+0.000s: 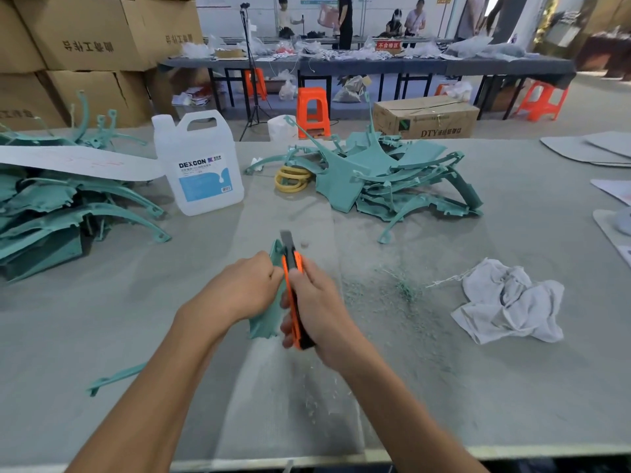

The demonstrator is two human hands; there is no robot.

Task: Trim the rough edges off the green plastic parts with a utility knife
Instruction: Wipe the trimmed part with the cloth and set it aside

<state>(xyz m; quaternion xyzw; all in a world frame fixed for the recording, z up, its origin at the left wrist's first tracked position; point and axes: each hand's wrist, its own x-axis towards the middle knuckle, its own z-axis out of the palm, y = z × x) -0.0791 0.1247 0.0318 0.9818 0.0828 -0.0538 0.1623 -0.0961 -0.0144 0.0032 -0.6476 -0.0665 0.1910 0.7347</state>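
At the near middle of the table (102, 319), one green part (266, 322) is being trimmed, held upright just above the surface. Progress, my read: mid-batch. Green shavings (406, 291) litter the cloth to the right, with piles of parts on the left (51, 213) and behind centre (392, 179) (can't tell which is finished). Left hand (239, 288) is clamped on the part's upper edge. Right hand (317, 302) is wrapped tight round the orange utility knife (293, 285), blade extended, lying along the part's edge.
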